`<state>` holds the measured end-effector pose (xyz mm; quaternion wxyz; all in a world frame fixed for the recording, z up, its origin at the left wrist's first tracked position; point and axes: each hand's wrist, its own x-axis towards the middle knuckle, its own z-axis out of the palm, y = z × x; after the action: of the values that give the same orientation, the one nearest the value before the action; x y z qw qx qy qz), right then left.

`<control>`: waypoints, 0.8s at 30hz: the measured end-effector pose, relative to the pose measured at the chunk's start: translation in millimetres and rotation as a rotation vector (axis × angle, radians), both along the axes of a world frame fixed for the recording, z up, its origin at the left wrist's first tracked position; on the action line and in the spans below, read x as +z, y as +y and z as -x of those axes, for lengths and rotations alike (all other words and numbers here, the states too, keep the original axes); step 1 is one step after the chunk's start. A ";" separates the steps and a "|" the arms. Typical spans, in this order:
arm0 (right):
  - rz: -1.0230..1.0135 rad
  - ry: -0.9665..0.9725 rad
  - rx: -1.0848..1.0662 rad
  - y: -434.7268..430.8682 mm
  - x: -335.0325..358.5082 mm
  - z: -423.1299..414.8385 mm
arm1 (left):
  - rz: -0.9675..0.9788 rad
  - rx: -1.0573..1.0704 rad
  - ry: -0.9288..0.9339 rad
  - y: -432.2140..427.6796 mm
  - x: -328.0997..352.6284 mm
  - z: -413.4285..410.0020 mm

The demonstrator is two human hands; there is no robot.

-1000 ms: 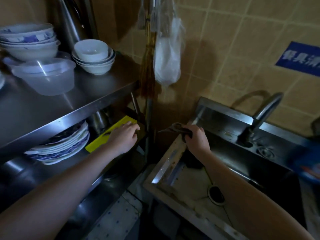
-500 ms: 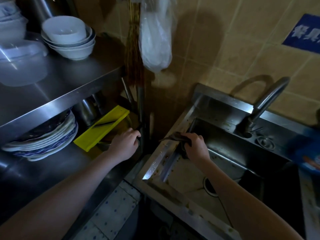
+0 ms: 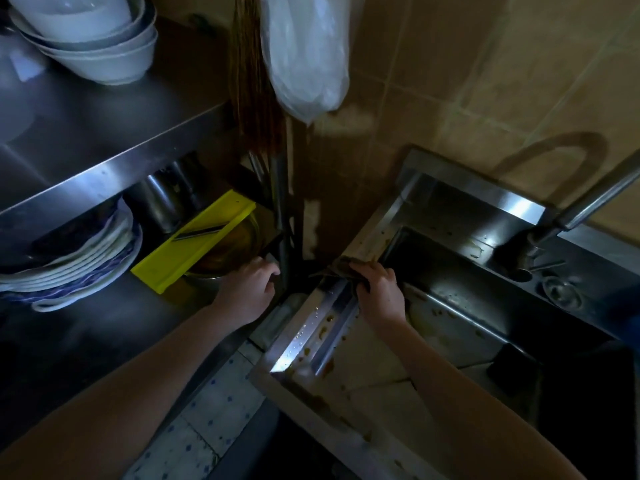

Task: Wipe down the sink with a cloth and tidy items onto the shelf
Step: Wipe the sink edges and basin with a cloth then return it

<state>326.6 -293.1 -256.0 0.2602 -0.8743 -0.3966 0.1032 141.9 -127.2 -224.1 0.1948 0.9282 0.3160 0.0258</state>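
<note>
The fingers of the right hand are curled tight over a dark, crumpled cloth, pressing it onto the left rim of the sink at its far corner; that rim is wet and spotted with brown stains. The left hand lies at the corner of the lower shelf, its fingers bent up against the upright post, though I cannot tell whether they grip it. Just beyond that hand a yellow cutting board rests tilted over a metal bowl, with a knife lying on it. Stacked plates sit further left, white bowls on the tier above, and a plastic bag hangs on the wall. The tap stands at the sink's back edge.
</note>
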 end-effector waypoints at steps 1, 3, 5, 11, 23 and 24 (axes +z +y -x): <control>-0.002 -0.001 -0.007 1.7 -1.7 -4.2 | -0.002 0.002 0.001 0.8 -1.3 -3.8; -0.002 -0.001 -0.013 5.2 -5.3 -11.6 | -0.001 0.008 0.008 2.8 -4.2 -11.7; 0.006 -0.001 -0.013 9.1 -9.1 -18.1 | 0.006 0.012 0.011 4.5 -7.0 -18.8; 0.029 -0.054 0.004 22.0 -20.6 -43.0 | -0.012 -0.001 -0.027 10.9 -12.4 -40.8; 0.035 0.000 0.014 50.1 -52.3 -95.6 | 0.018 -0.026 -0.011 29.5 -23.2 -97.6; 0.031 0.006 0.004 53.5 -53.5 -101.9 | 0.027 -0.034 -0.012 30.5 -24.7 -103.4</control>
<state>428.5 -239.6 -309.5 0.2477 -0.8770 -0.3961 0.1124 245.2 -96.7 -248.8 0.2098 0.9305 0.2993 0.0240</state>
